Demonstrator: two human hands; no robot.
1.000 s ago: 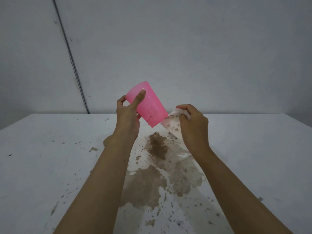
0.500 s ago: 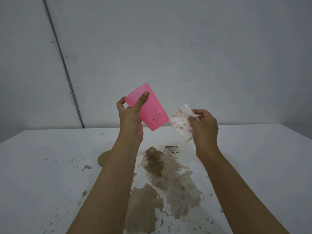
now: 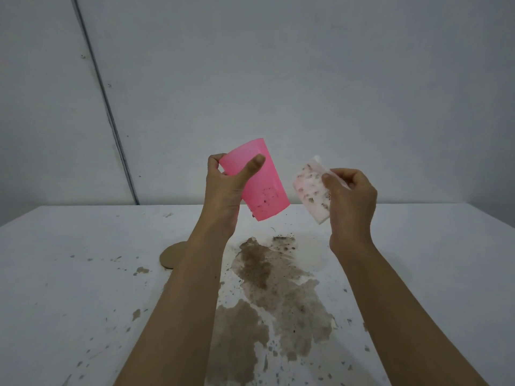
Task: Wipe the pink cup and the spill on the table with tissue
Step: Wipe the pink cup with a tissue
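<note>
My left hand point(image 3: 224, 190) grips the pink cup point(image 3: 263, 185) in the air above the table, tilted, its base pointing down to the right. Dark specks dot the cup's lower side. To its right, my right hand point(image 3: 351, 199) pinches a folded white tissue point(image 3: 312, 190) stained with brown specks, held a small gap away from the cup. Below both hands a large brown spill point(image 3: 273, 291) spreads over the white table point(image 3: 83, 288), with splatter all around it.
A round tan disc point(image 3: 170, 256) lies on the table behind my left forearm, partly hidden. A grey wall with a dark vertical strip point(image 3: 108, 112) stands right behind the table's far edge.
The tissue has come off the cup's base and moved right, leaving a gap. Both hands, with cup and tissue, have risen higher above the spill.
</note>
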